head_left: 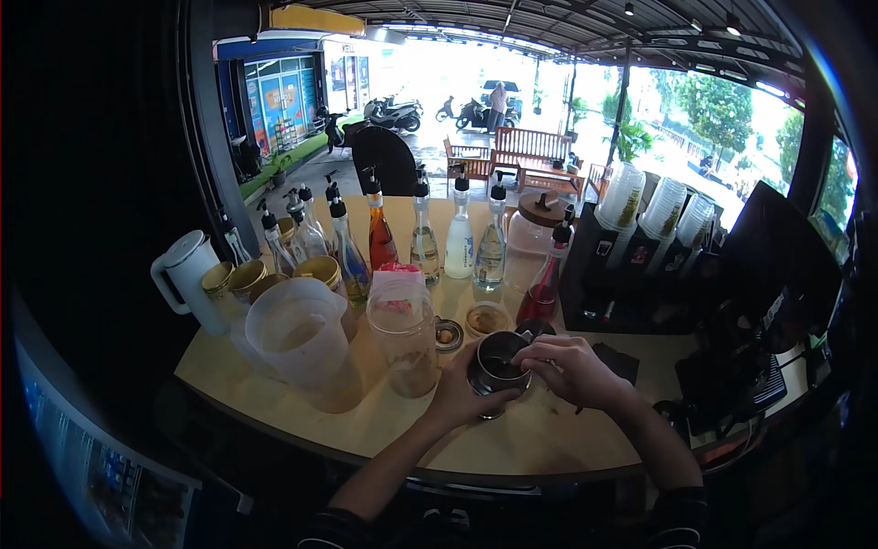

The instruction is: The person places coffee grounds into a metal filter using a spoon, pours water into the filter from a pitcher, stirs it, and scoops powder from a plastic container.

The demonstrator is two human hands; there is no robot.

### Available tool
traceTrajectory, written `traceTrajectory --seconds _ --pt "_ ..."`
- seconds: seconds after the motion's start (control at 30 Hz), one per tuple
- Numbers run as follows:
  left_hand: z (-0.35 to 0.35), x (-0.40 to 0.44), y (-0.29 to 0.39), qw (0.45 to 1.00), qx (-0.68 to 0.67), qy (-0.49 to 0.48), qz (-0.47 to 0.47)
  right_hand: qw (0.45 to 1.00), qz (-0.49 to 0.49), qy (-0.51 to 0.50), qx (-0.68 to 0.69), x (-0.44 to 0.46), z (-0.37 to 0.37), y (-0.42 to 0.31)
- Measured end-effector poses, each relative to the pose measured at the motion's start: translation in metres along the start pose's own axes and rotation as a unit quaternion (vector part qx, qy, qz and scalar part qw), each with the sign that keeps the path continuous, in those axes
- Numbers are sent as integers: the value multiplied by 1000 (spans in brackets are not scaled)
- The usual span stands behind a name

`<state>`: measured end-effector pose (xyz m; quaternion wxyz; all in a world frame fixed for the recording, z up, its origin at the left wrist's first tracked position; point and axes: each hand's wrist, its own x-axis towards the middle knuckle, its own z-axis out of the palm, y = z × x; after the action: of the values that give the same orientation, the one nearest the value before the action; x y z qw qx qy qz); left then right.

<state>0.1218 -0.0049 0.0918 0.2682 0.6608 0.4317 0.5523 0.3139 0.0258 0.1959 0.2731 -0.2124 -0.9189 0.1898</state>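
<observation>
My left hand (460,395) is wrapped round the side of a metal cup (499,368), which stands low over the wooden counter (366,439). My right hand (569,368) is closed at the cup's right rim, its fingers pinched over the opening; what they hold is too small to make out. The cup's inside looks dark. Left of my left hand is a clear plastic jar (402,343) with something pink behind its top. A round lid-like item (448,335) and a small round container with brown contents (487,318) lie behind the cup.
Pump bottles (378,229) line the counter's back. A large frosted pitcher (297,334) and a white jug (192,284) stand left. Stacked plastic cups (663,209) rest in a dark holder at right, near a dark screen (768,265). A person (497,105) stands outside.
</observation>
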Motion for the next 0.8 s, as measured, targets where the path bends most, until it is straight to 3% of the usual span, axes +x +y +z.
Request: traceTrajectory --seconds 0.13,0.23,0.37,0.43,0.5,0.63,0.8 --pt "1 -6 1 1000 -4 7 4 998 60 26 -3 8 -11 -3" --pt "0 1 1 999 -23 10 28 995 78 -4 62 10 -8 -10" --pt "0 -4 1 999 -45 -14 1 996 77 16 40 11 -6 -17" --pt "-1 -6 4 999 32 -1 2 998 60 30 9 11 -6 -14" --pt "-5 -6 8 997 78 15 4 988 137 14 68 9 -4 -15" --pt "0 -12 19 990 138 22 0 997 39 51 40 10 6 -14" --pt "17 -9 20 977 188 98 7 998 31 47 42 -1 14 2"
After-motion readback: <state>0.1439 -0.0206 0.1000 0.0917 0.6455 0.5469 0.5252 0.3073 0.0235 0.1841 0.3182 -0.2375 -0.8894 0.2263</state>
